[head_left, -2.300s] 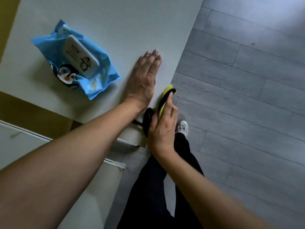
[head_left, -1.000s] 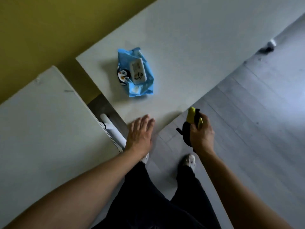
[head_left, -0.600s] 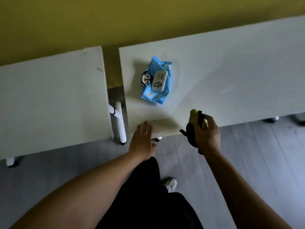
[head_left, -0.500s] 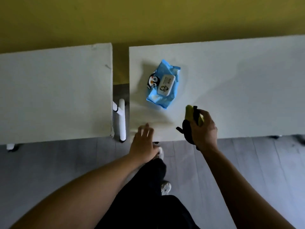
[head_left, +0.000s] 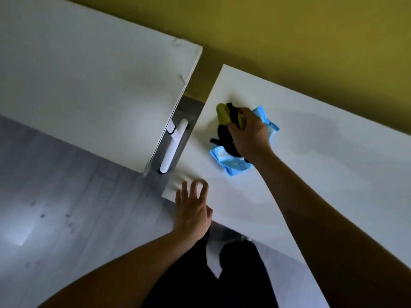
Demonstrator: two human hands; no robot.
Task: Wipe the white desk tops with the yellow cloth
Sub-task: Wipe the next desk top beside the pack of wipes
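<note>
My right hand (head_left: 248, 134) grips the bunched yellow and black cloth (head_left: 223, 114) and is over the right white desk (head_left: 333, 165), directly above the blue wet-wipe pack (head_left: 231, 162). Whether the cloth touches the desk I cannot tell. My left hand (head_left: 192, 210) hovers at the near left corner of that desk with fingers loosely curled, holding nothing. A second white desk (head_left: 89, 85) stands to the left, across a narrow gap.
A white desk leg (head_left: 173, 147) shows in the gap between the desks. Behind both desks is a yellow wall (head_left: 289, 36). Grey plank floor (head_left: 55, 207) lies on the near left. My dark trousers (head_left: 213, 281) fill the bottom middle.
My right hand has carried the cloth from the desk's front edge forward onto the desk, over the wipe pack. My left hand stays near the front corner. The view has tilted.
</note>
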